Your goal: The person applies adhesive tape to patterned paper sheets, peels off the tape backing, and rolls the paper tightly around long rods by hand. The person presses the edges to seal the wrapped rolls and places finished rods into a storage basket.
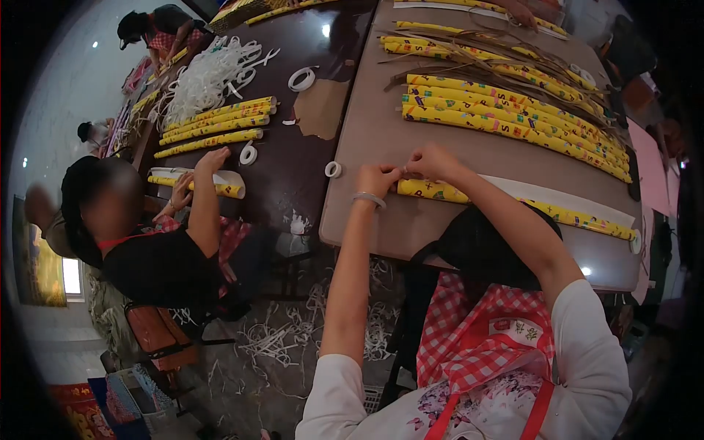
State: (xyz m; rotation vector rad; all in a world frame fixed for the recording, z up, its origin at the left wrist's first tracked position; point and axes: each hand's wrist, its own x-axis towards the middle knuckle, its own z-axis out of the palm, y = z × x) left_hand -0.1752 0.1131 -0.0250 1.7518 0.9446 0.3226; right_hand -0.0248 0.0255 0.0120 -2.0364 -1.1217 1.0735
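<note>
1. At the left of the frame, a co-worker in dark clothing has both hands at a yellow roll lying with white paper.
2. In the upper left, a heap of white strips lies on the dark table, beyond more yellow rolls.
3. Near the centre, a white tape ring lies close to the edge of the brown table.
4. Just right of it is the left hand, fingers bent and narrowly spaced; I cannot tell whether they close on anything.
5. The right hand is close beside it, fingers curled narrowly; its grip is too small to read.
6. Right of centre, the patterned yellow tube lies below the right hand, passing under the forearm, with a white sheet along its far side.
7. In the upper right, similar tubes lie in a row.
8. At the tube's right end is another ring.
</note>
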